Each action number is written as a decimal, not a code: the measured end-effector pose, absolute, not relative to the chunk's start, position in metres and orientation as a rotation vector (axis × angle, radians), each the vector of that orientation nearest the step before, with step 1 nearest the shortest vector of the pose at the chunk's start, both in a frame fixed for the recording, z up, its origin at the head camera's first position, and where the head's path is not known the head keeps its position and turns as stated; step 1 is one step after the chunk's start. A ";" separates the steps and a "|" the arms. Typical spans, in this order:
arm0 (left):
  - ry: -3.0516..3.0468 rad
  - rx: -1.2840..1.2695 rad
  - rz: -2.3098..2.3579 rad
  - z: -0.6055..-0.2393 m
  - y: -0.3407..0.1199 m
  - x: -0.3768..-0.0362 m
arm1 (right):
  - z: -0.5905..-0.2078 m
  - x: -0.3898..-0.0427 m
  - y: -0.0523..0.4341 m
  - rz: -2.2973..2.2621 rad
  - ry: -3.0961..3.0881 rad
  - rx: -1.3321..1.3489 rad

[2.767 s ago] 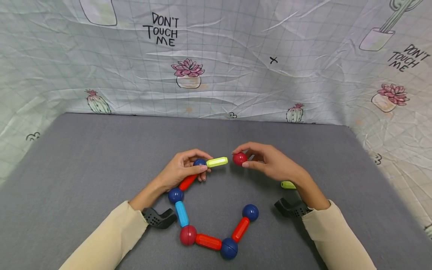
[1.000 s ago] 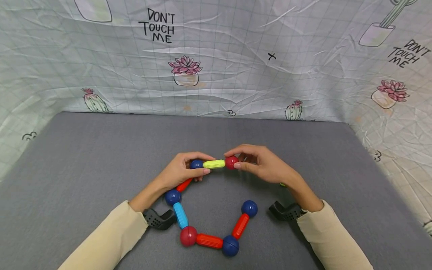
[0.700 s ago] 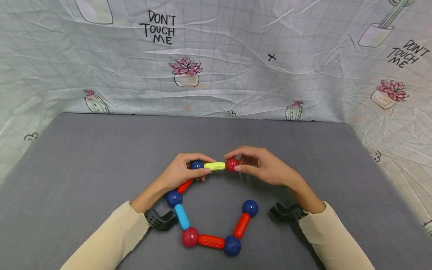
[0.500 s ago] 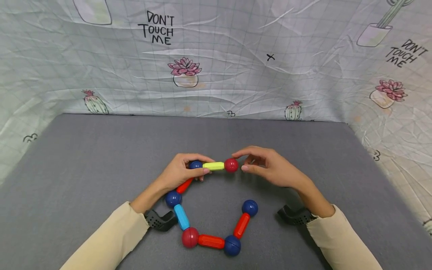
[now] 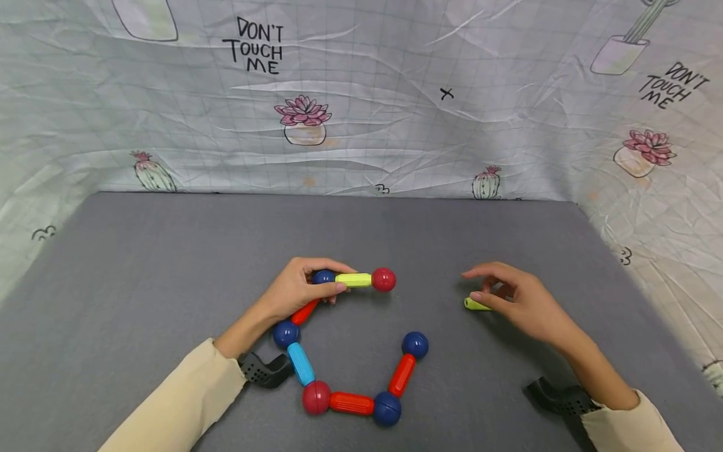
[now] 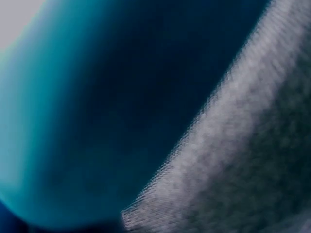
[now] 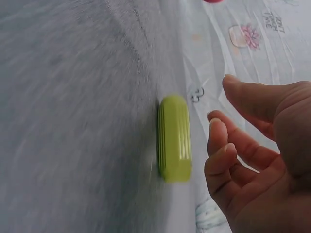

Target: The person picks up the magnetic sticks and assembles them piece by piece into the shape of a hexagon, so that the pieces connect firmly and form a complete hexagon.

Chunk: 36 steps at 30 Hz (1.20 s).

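Note:
My left hand (image 5: 296,289) pinches a blue ball (image 5: 324,277) of a ball-and-stick building toy between thumb and fingers. From that ball a lime-green stick (image 5: 353,280) points right and carries a red ball (image 5: 384,280) at its end. A red stick (image 5: 305,312) leads down from the held ball to another blue ball (image 5: 286,334). Off to the right, my right hand (image 5: 525,307) hovers with fingers apart beside a loose lime-green stick (image 7: 175,141) lying on the table. Its hand in the right wrist view grips nothing.
The chain goes on through a light-blue stick (image 5: 300,364), a red ball (image 5: 316,397) and red sticks to a blue end ball (image 5: 415,344). A blurred blue surface fills much of the left wrist view. Printed cloth (image 5: 361,144) hangs behind the grey table (image 5: 186,245).
My right hand brought the red ball onto the lime-green stick's end, let it go, and moved right to the loose stick. The left hand keeps its grip on the blue ball.

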<state>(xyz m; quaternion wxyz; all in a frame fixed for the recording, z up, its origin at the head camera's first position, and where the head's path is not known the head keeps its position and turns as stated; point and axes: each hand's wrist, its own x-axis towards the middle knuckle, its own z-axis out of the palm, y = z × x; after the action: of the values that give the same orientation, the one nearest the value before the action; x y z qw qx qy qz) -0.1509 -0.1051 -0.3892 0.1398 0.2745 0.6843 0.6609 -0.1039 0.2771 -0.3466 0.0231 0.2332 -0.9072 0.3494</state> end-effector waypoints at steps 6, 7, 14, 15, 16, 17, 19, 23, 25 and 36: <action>1.997 0.785 1.890 -0.390 -0.107 -0.151 | -0.349 -0.094 0.291 0.970 -2.845 0.714; 1.998 0.783 1.887 -0.390 -0.107 -0.151 | -0.350 -0.093 0.292 0.945 -2.854 0.710; 2.000 0.793 1.872 -0.389 -0.107 -0.151 | -0.356 -0.090 0.295 0.853 -2.856 0.698; 2.002 0.795 1.869 -0.389 -0.107 -0.151 | -0.357 -0.090 0.295 0.849 -2.854 0.699; 2.002 0.796 1.867 -0.389 -0.107 -0.151 | -0.358 -0.089 0.295 0.844 -2.853 0.698; 2.003 0.795 1.864 -0.389 -0.107 -0.151 | -0.359 -0.089 0.296 0.839 -2.852 0.698; 2.008 0.794 1.859 -0.389 -0.106 -0.151 | -0.360 -0.089 0.296 0.823 -2.854 0.694; 2.013 0.790 1.856 -0.388 -0.106 -0.151 | -0.361 -0.089 0.297 0.807 -2.862 0.687; 2.015 0.791 1.855 -0.388 -0.106 -0.151 | -0.362 -0.089 0.297 0.805 -2.861 0.689; 2.028 0.800 1.850 -0.389 -0.107 -0.151 | -0.358 -0.087 0.279 0.865 -2.785 0.707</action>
<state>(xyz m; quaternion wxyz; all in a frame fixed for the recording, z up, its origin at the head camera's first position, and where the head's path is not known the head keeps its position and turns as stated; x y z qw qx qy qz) -0.1511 -0.1066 -0.3892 0.1410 0.2769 0.7022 0.6406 -0.0867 0.2787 -0.3576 0.0706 0.2350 -0.9258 0.2875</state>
